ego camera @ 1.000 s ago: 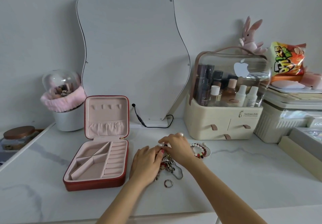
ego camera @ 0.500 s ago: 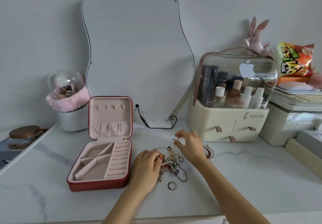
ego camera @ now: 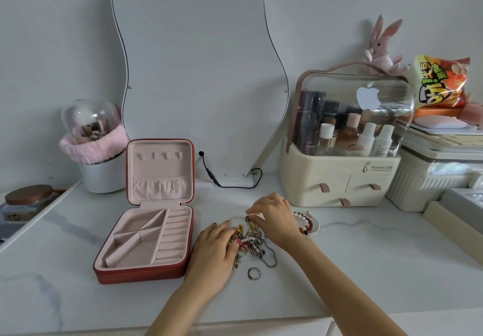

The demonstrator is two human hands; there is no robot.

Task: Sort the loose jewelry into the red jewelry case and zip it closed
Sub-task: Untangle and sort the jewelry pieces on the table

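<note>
White marble table [ego camera: 352, 270] is seen under both hands. A small gold piece [ego camera: 254, 213] is pinched by the right hand [ego camera: 274, 218] at the far edge of the tangled jewelry pile [ego camera: 254, 244]. The pile's near-left side is pressed by the curled fingers of the left hand [ego camera: 213, 252]; whether anything is gripped cannot be told. A ring [ego camera: 254, 273] lies just in front, a beaded bracelet [ego camera: 308, 224] to the right. The red jewelry case [ego camera: 146, 231] stands open, left of the hands.
</note>
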